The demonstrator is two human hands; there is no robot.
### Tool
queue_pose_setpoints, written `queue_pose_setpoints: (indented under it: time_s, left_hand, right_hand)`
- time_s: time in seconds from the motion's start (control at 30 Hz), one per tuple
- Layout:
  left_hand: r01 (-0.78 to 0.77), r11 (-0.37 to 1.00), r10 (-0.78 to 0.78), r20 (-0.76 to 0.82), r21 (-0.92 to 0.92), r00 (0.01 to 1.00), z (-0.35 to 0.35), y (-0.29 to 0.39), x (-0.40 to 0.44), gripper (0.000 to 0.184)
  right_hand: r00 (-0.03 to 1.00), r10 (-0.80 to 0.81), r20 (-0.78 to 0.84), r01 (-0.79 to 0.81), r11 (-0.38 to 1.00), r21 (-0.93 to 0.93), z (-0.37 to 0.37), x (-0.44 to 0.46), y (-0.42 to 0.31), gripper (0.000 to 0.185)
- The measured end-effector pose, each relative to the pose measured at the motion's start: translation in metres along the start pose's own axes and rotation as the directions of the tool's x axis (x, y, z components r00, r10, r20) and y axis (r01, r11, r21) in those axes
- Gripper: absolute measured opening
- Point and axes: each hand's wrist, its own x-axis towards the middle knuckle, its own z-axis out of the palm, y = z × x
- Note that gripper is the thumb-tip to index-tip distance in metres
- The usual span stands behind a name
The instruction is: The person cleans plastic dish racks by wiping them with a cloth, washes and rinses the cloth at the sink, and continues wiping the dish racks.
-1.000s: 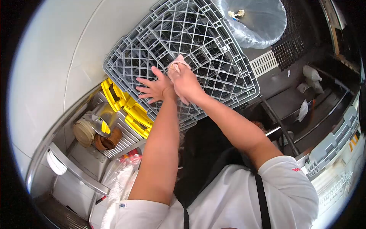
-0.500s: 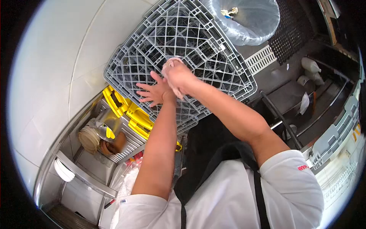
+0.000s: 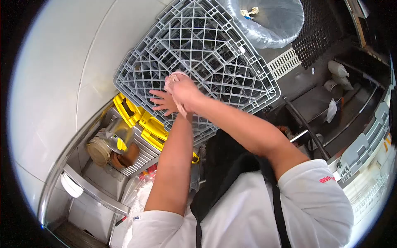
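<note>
A large grey lattice crate (image 3: 231,68) stands upper centre, its grid surface facing me. My left hand (image 3: 164,101) has its fingers spread flat against the lower left of the grid. A crumpled pale pink cloth (image 3: 178,108) is in my right hand (image 3: 185,91), whose fingers are wrapped round it. This hand lies partly over the left hand, hiding its upper part, and the cloth hangs down across the left wrist.
Yellow plastic pieces (image 3: 154,127) sit below the crate's left edge. Near them a clear container (image 3: 120,132) and brown pots (image 3: 126,156) stand on a ridged metal rack. A plastic-lined bin (image 3: 275,20) is behind, upper right. Black metal bars (image 3: 306,128) run at the right.
My right hand with the cloth has moved left and slightly down, from beside the left hand to over it. The left hand has stayed nearly in place, fingers spread.
</note>
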Motion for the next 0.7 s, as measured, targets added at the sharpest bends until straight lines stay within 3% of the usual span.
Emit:
queue_pose_setpoints:
  time_s: [0.1, 0.23, 0.37, 0.5, 0.6, 0.7]
  left_hand:
    - [0.018, 1.0, -0.018, 0.018, -0.009, 1.0, 0.0, -0.001, -0.001, 0.104]
    - [0.044, 0.999, -0.043, 0.04, -0.03, 0.998, -0.009, 0.005, -0.004, 0.105]
    - [0.062, 0.997, -0.06, 0.051, -0.048, 0.997, -0.016, 0.012, -0.007, 0.105]
    - [0.065, 0.994, -0.058, 0.078, -0.09, 0.995, -0.033, 0.019, -0.012, 0.106]
    - [0.087, 0.992, -0.08, 0.074, -0.087, 0.994, -0.036, 0.026, -0.014, 0.105]
    - [0.076, 0.992, -0.07, 0.061, -0.104, 0.996, -0.031, 0.02, -0.014, 0.099]
  right_hand:
    - [0.963, -0.223, -0.151, 0.173, 0.942, -0.286, -0.001, -0.018, 0.009, 0.021]
    - [0.989, -0.129, -0.073, 0.105, 0.957, -0.271, -0.005, -0.054, -0.003, 0.031]
    - [0.953, -0.245, -0.176, 0.163, 0.91, -0.382, -0.01, -0.056, -0.014, 0.028]
    - [0.974, -0.203, -0.096, 0.181, 0.962, -0.204, -0.022, -0.009, -0.007, 0.021]
    - [0.994, -0.113, 0.007, 0.112, 0.991, 0.073, -0.036, 0.023, -0.022, 0.015]
    - [0.994, -0.069, 0.083, 0.075, 0.994, -0.078, -0.044, 0.011, -0.033, 0.013]
